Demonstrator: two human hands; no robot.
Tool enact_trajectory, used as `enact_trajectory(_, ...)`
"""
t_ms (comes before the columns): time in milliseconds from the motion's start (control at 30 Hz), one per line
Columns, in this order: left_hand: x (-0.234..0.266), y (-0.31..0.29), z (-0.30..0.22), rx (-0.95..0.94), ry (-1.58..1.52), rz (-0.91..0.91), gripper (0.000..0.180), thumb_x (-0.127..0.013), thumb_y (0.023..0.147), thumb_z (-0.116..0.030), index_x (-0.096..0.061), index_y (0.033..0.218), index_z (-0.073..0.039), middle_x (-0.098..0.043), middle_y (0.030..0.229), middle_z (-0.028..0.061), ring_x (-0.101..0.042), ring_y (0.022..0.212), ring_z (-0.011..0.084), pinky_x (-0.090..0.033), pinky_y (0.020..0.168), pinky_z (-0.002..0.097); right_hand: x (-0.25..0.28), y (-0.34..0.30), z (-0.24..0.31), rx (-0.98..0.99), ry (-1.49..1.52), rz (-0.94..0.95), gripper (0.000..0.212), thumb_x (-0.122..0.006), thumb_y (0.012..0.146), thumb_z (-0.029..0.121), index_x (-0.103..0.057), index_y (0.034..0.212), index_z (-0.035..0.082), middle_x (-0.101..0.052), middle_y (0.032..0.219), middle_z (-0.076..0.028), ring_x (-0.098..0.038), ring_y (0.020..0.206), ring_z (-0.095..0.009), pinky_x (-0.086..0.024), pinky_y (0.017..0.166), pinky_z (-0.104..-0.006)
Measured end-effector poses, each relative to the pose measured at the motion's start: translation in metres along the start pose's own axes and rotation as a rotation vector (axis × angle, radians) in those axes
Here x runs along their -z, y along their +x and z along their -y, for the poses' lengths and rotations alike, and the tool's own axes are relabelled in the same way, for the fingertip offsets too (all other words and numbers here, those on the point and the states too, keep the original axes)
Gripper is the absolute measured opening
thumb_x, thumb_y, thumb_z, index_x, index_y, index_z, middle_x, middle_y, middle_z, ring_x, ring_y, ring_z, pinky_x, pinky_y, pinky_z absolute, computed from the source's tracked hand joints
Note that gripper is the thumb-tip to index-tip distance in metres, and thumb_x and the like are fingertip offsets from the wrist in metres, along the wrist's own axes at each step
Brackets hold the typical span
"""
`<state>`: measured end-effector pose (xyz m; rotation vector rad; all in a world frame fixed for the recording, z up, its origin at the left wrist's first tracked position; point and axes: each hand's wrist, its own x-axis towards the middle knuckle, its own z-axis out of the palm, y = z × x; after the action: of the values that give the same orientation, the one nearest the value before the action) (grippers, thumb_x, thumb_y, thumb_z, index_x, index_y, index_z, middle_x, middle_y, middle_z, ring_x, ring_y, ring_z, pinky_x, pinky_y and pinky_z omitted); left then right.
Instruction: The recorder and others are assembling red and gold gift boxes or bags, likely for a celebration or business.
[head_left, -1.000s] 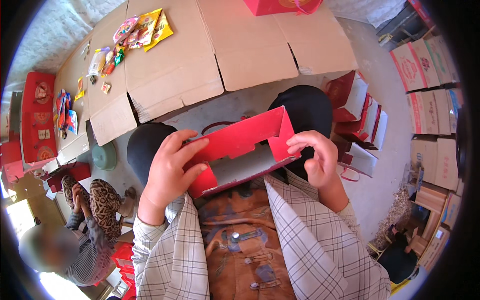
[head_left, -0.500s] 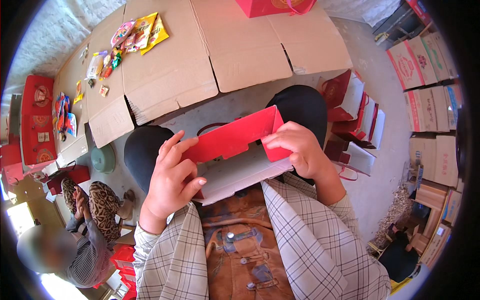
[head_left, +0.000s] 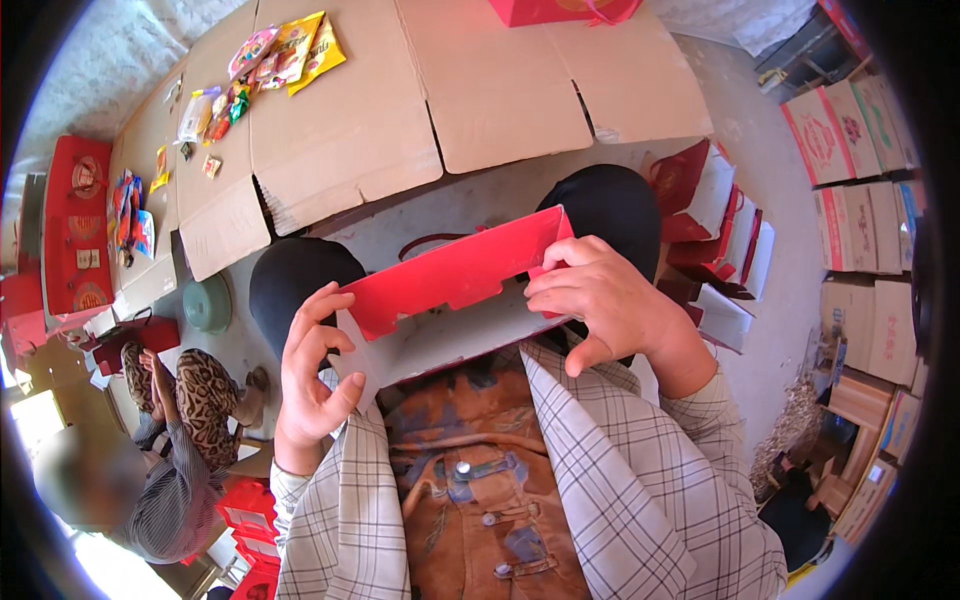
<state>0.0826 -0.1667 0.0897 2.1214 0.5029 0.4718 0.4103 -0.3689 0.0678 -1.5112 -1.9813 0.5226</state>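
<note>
A red cardboard box (head_left: 455, 268) with a white inside rests over my lap, its top open toward me. My left hand (head_left: 312, 375) grips its left end, fingers at the far corner and thumb against a white end flap (head_left: 357, 352). At the right end, my right hand (head_left: 620, 305) has its fingers bent over the red edge, with the thumb apart and pointing down. A red handle cord (head_left: 440, 237) arches behind the far wall. Part of the right end is covered by my right hand.
Ahead stands a table covered with flattened cardboard (head_left: 340, 120), bearing snack packets (head_left: 290, 60) and a red box (head_left: 560, 10). Open red boxes (head_left: 705, 215) stand on the floor at right, near stacked cartons (head_left: 850, 230). At left are a green basin (head_left: 207, 303) and a seated person (head_left: 180, 480).
The near white wall has dropped lower, and a white flap now stands out at the left end. My left hand has shifted slightly left; the right thumb has moved off the box edge.
</note>
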Motion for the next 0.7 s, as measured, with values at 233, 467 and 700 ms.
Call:
enact_trajectory(233,0.002,-0.001,0.003,-0.003,0.005,0.030,0.033,-0.063,0.072,-0.026,-0.058,0.093,-0.001,-0.061,0.129,0.0259,-0.050,0.132,0.0465,-0.038,0.110,0.0549,0.006,0.004,0.005,0.015,-0.014,0.152,0.096,-0.049,0.075,0.090,-0.072,0.099,0.000,-0.071,0.109,-0.010,-0.058,0.106,-0.032,-0.047,0.092,-0.0437)
enact_trajectory(467,0.001,-0.003,0.010,0.024,-0.082,0.015,0.035,-0.062,0.069,-0.026,-0.059,0.094,-0.002,-0.060,0.132,0.0256,-0.049,0.135,0.0456,-0.034,0.114,0.0543,0.000,0.009,-0.008,0.115,0.397,0.005,0.089,-0.050,0.087,0.082,-0.072,0.106,-0.003,-0.072,0.113,-0.014,-0.064,0.104,-0.030,-0.050,0.092,-0.0444)
enact_trajectory(700,-0.003,-0.009,0.015,0.135,-0.250,-0.051,0.033,-0.061,0.065,-0.024,-0.060,0.091,-0.003,-0.057,0.139,0.0251,-0.043,0.143,0.0444,-0.028,0.119,0.0536,0.019,0.012,-0.013,-0.592,0.757,-0.098,0.030,-0.064,0.100,0.026,-0.072,0.108,-0.002,-0.074,0.104,-0.016,-0.070,0.090,-0.028,-0.054,0.091,-0.0392)
